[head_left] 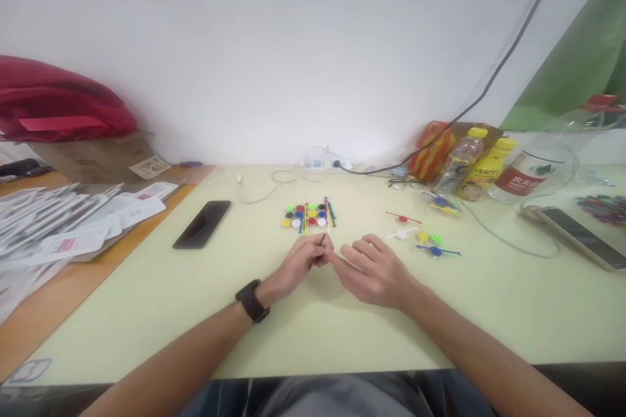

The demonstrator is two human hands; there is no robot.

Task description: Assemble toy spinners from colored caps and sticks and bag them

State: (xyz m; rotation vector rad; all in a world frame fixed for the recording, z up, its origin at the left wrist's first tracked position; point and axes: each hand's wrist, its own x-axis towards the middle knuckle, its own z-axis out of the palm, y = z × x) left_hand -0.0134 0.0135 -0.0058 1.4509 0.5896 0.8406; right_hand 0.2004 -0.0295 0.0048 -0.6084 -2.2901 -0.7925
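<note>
Sitting at a pale green table (147, 313), with both bare hands together over its near middle. Hold a thin dark stick (312, 264) in the left hand (298, 262), slanting, pinched between thumb and curled fingers. Wear a black watch (253, 301) on the same arm. Have the right hand (372, 270) loosely half open, fingers bent, tips meeting the left fingertips close to the stick; cannot tell of anything gripped in it.

Just beyond the left hand, see coloured discs (289, 215) set in two blocks, with coloured arrow sticks (331, 212) lined up beside them. To the right, past the right hand, find a red spinner (403, 219), a white spinner (402, 233) and a blue spinner (437, 251), with a yellow disc (421, 236) and a green disc (434, 239) just beside the blue one.

On the far right, see a yellow bottle (484, 172) between a smaller clear bottle (457, 166) and a large bottle (531, 169) with a red cap, plus a pale-edged phone (581, 234) nearer. Over to the left, notice a black phone (203, 225) lying flat and, well apart, white packets (73, 241) heaped in front of a cardboard box (92, 159)
</note>
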